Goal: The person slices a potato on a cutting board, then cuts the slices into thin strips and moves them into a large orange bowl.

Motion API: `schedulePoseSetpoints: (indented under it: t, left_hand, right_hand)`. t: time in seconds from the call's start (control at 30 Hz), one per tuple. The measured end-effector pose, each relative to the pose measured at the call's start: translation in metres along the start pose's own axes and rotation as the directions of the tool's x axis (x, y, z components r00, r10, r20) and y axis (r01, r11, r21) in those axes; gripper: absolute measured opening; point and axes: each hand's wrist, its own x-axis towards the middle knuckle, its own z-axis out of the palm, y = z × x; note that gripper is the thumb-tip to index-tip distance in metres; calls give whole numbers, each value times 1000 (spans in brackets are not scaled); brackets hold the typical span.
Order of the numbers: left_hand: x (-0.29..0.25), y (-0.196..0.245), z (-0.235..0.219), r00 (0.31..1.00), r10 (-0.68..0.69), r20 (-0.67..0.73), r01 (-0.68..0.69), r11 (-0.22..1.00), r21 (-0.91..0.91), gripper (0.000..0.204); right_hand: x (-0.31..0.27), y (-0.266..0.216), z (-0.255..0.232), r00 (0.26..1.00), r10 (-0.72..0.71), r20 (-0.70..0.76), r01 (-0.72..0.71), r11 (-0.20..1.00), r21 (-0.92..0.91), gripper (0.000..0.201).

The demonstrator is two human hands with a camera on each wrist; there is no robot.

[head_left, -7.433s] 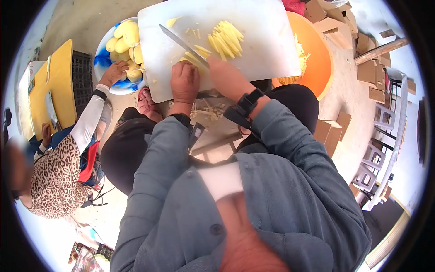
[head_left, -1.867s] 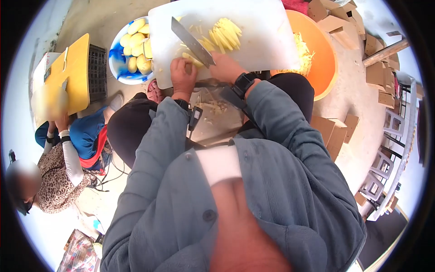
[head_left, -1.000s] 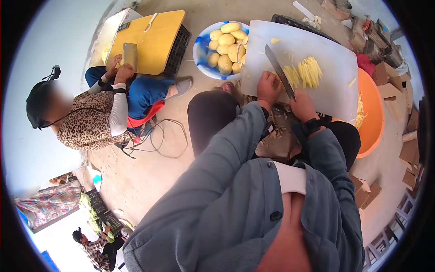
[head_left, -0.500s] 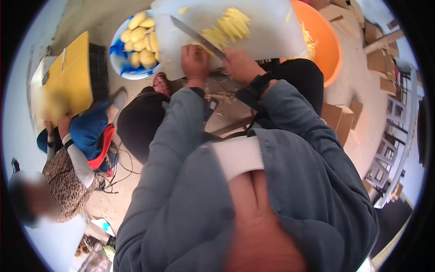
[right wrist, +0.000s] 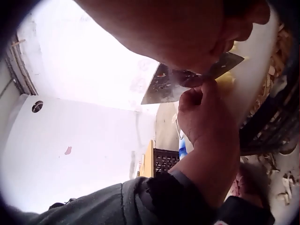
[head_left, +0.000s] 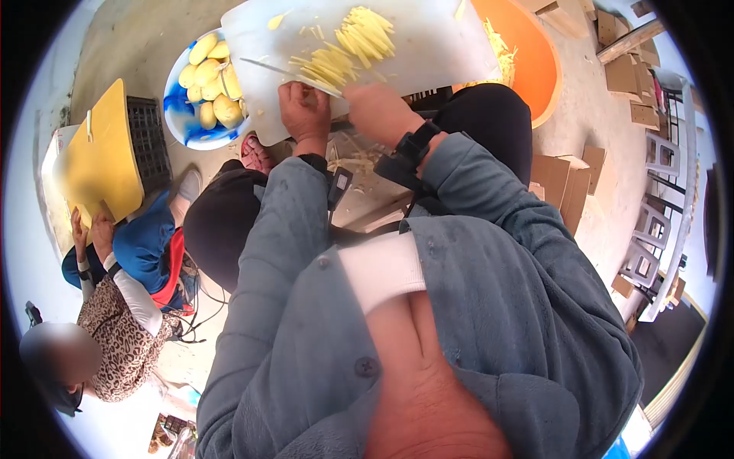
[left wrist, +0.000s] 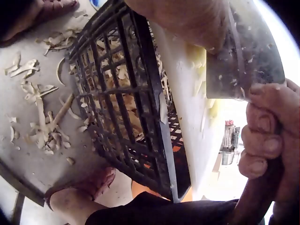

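On the white cutting board (head_left: 428, 53), my right hand (head_left: 380, 113) grips the handle of a broad cleaver (left wrist: 248, 61), its blade slanting to the left. Close behind the blade, my left hand (head_left: 304, 115) has its fingers curled at the near edge of the board, over a piece of potato (left wrist: 198, 61) that the hand mostly hides. In the right wrist view, the left fingertips are right at the blade. Cut potato strips (head_left: 325, 66) lie just beyond the cleaver, with a second pile of strips (head_left: 365, 34) farther right.
A blue-and-white basin (head_left: 177, 115) of peeled potatoes stands left of the board. On the right is an orange tub (head_left: 539, 73) with strips inside. A black crate (left wrist: 126, 89) with peelings is under the board. At left, another person sits by a yellow board (head_left: 115, 145).
The head view swung left and back. The blade now lies closer to level across the view, and more strips are spread beyond it. The person at left, who reached into the basin earlier, sits at the yellow board.
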Motion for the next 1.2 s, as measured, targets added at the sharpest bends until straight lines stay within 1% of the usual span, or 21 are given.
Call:
schedulePoseSetpoints:
  t: [0.07, 0.13, 0.23, 0.3, 0.37, 0.43, 0.47, 0.53, 0.57, 0.63, 0.77, 0.83, 0.9, 0.93, 0.97, 1.0, 1.07, 1.1, 1.17, 1.2]
  left_hand:
    - [-1, 0, -1, 1000, 0, 13, 0, 1000, -13, 16]
    - [-1, 1, -2, 1000, 27, 12, -25, 991, -129, 22]
    - [-3, -10, 6, 999, 52, -12, -54, 982, -180, 28]
    - [-2, -2, 1, 997, 70, -17, -71, 983, -168, 29]
    - [-2, 3, -1, 996, 83, -22, -85, 984, -154, 29]
    - [-2, 5, 0, 998, 56, -20, -58, 974, -219, 31]
    - [-2, 3, 0, 998, 55, -18, -58, 974, -219, 31]
    - [-2, -1, 1, 997, 72, -13, -73, 990, -123, 27]
    - [-2, -2, 1, 997, 72, -11, -73, 990, -121, 27]
    - [-3, -4, 1, 1000, 21, 12, -19, 993, -117, 23]
    - [-3, -9, 4, 1000, 23, 9, -22, 993, -117, 19]
    - [-2, -10, 5, 997, 81, -18, -82, 994, -70, 16]
    - [-2, -6, 4, 997, 71, -17, -72, 996, -48, 14]
    - [-1, -5, 4, 998, 59, -13, -60, 998, -22, 12]
    - [0, -4, 3, 998, 60, -16, -60, 998, -21, 12]
    - [0, -3, 3, 998, 59, -21, -60, 998, -17, 11]
    - [-1, -2, 1, 998, 56, -23, -56, 998, -12, 10]
    - [-1, -1, 2, 999, 36, -20, -36, 999, -14, 10]
    - [-1, 0, 3, 1000, 16, -17, -16, 1000, -20, 11]
    - [-1, -2, 3, 1000, 23, -18, -23, 1000, 10, 12]
  right_hand:
    - [-2, -4, -1, 999, -34, 22, 35, 999, -24, 12]
    - [-4, -9, -5, 999, -20, 37, 21, 1000, -20, 13]
    - [-7, -14, -11, 998, -3, 64, 3, 1000, -2, 15]
    - [-7, -15, -12, 997, 1, 73, -2, 1000, 14, 15]
    - [-7, -16, -12, 994, 37, 102, -39, 999, 19, 15]
    - [-7, -15, -10, 996, 26, 90, -29, 999, 31, 16]
    - [-7, -14, -9, 997, 13, 80, -17, 999, 43, 16]
    - [-6, -14, -10, 996, 19, 87, -23, 998, 53, 16]
    - [-4, -14, -10, 995, 22, 92, -28, 998, 61, 17]
    - [1, -12, -6, 994, 34, 106, -41, 997, 61, 17]
    - [7, -7, -1, 994, 39, 102, -46, 997, 62, 17]
    - [9, 1, 4, 994, 37, 101, -44, 997, 69, 17]
    - [18, 23, 21, 995, 28, 96, -35, 997, 72, 17]
    - [24, 43, 39, 994, -72, 81, 68, 996, 50, 16]
    - [25, 41, 32, 983, -172, 69, 171, 985, 27, 16]
    - [22, 38, 27, 982, -175, 69, 174, 984, 28, 16]
    - [7, 24, 10, 998, 56, 6, -56, 973, 223, 15]
    - [5, 20, 5, 998, 57, 7, -57, 973, 222, 15]
    - [1, 14, -1, 996, -63, 61, 65, 998, -19, 14]
    - [-1, 10, -2, 996, -63, 60, 64, 998, -21, 14]
